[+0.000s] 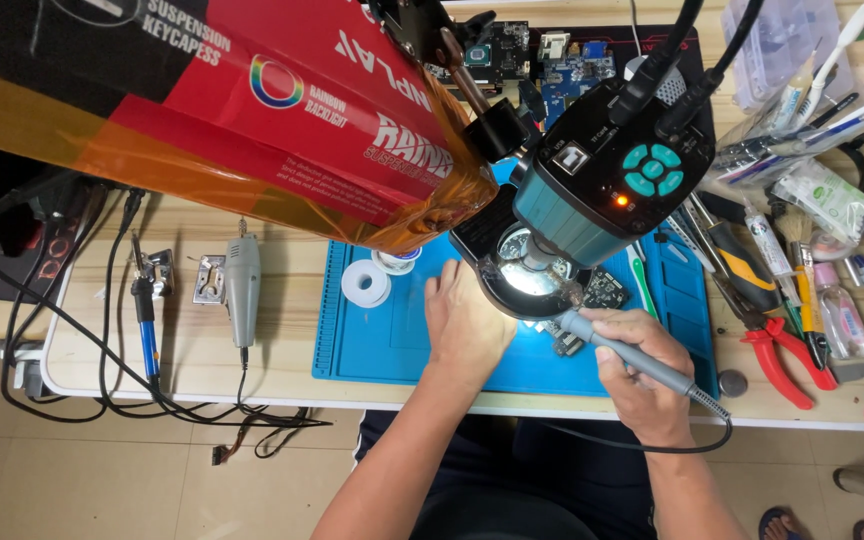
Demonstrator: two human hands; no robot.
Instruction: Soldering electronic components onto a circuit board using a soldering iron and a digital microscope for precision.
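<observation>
A long red and black cardboard box (232, 90) with white lettering and a small rainbow ring mark slants across the upper left, partly wrapped in translucent amber tape, well up and left of the blue rectangular silicone work mat (372, 345). Right of the mat's upper corner lie a clear plastic pouch with green-printed label (832, 200) and a small labelled clear bottle (837, 315). No screen shows.

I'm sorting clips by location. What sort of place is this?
Probably an electronics repair bench. The right hand holds a soldering iron to a circuit board under a microscope camera, on a blue work mat, with pliers alongside.
</observation>
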